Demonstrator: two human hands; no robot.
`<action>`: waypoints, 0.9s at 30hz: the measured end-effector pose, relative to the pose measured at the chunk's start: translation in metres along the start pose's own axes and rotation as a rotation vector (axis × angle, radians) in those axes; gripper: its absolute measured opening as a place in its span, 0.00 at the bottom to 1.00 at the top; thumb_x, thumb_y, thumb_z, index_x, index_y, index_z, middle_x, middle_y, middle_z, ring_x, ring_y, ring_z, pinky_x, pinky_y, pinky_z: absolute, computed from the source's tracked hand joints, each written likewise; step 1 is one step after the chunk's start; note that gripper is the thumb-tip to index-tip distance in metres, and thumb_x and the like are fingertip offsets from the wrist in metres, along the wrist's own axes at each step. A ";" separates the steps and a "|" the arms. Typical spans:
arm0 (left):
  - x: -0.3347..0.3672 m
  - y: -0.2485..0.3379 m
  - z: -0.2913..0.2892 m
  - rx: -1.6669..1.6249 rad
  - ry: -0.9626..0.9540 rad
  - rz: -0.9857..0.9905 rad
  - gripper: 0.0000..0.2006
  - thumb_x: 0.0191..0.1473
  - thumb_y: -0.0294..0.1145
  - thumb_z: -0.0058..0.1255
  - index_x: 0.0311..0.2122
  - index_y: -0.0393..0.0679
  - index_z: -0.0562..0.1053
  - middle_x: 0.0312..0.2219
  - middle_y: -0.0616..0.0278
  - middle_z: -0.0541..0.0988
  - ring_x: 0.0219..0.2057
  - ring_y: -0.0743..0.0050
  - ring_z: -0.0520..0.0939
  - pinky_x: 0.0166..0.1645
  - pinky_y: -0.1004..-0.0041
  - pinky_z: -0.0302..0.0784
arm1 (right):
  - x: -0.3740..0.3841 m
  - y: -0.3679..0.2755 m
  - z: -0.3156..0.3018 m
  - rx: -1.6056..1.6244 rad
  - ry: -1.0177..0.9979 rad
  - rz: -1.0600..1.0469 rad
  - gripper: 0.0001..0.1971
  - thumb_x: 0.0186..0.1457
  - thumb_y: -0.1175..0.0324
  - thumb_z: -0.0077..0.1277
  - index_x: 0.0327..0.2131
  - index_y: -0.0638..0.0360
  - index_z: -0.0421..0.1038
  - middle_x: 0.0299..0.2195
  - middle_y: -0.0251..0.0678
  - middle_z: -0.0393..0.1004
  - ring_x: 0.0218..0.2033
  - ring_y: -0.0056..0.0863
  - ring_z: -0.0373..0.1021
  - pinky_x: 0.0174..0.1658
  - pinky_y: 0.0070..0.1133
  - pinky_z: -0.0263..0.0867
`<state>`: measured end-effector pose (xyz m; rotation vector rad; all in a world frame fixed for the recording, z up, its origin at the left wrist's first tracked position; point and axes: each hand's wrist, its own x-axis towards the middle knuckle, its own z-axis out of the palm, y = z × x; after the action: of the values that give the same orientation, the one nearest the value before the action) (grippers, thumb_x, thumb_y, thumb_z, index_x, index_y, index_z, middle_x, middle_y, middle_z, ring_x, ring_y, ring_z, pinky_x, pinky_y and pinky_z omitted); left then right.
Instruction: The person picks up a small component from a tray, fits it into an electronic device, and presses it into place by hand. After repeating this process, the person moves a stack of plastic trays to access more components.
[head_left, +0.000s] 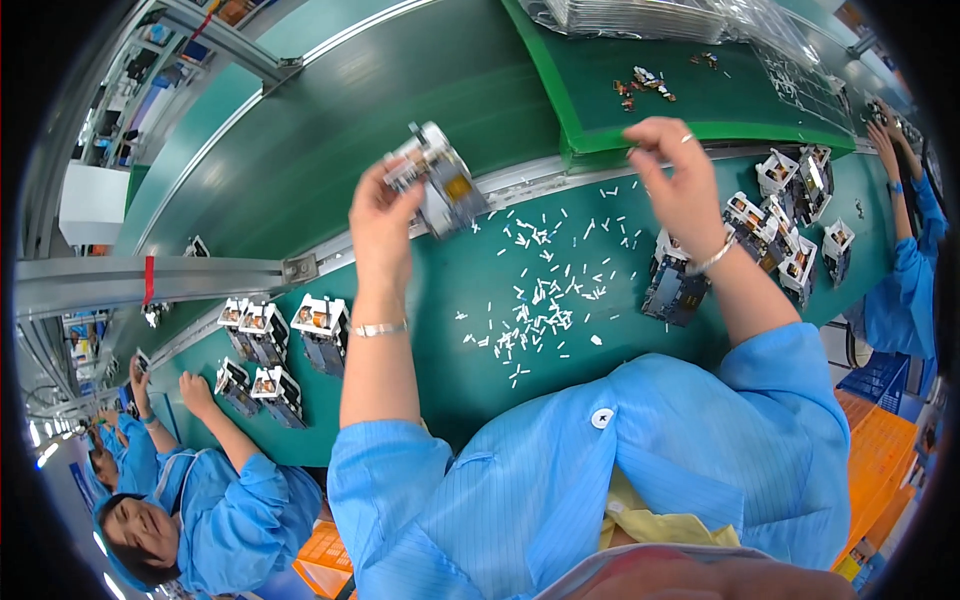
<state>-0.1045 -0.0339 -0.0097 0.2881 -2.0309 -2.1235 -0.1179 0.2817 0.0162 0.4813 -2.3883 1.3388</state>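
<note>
My left hand [385, 205] is closed on the edge of a small device assembly [450, 190], lifted above the bench and slightly blurred. It has a white plastic frame at one end and a grey body with a yellow patch. My right hand [682, 180] is raised by the green-edged raised mat, its thumb and forefinger bent close together; what may be between them is too small to make out. Many small white strips [540, 310] lie scattered on the green bench between my forearms. Below my right wrist lies another device assembly [675, 290].
Several device assemblies [323, 325] stand at the left and a further group [765, 230] at the right. On the raised mat [590, 90] are small loose parts [648, 85] and clear plastic trays [640, 18]. A metal rail [170, 280] crosses at left. Co-workers sit on both sides.
</note>
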 end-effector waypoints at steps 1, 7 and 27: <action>0.021 0.003 0.002 -0.003 0.018 0.019 0.20 0.50 0.18 0.51 0.51 0.39 0.69 0.40 0.57 0.76 0.40 0.76 0.77 0.44 0.77 0.72 | 0.013 0.003 -0.002 -0.047 0.027 0.063 0.08 0.50 0.77 0.53 0.37 0.61 0.73 0.37 0.38 0.71 0.39 0.36 0.69 0.43 0.26 0.66; 0.105 -0.029 -0.004 0.789 0.135 0.295 0.30 0.49 0.22 0.51 0.59 0.55 0.64 0.59 0.39 0.60 0.59 0.50 0.64 0.58 0.69 0.63 | 0.032 0.026 -0.007 -0.358 -0.004 -0.120 0.10 0.51 0.75 0.53 0.39 0.59 0.74 0.37 0.37 0.72 0.38 0.34 0.67 0.42 0.25 0.64; -0.150 0.005 0.025 0.125 -0.185 0.068 0.02 0.51 0.23 0.55 0.31 0.36 0.76 0.24 0.65 0.76 0.22 0.84 0.74 0.25 0.82 0.69 | -0.067 -0.074 0.059 0.415 -0.540 0.125 0.08 0.49 0.78 0.55 0.36 0.60 0.75 0.34 0.33 0.70 0.38 0.25 0.67 0.42 0.20 0.64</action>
<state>0.0330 0.0304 -0.0025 0.0393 -2.2453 -2.0550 -0.0335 0.2023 0.0106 0.9198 -2.5735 1.9854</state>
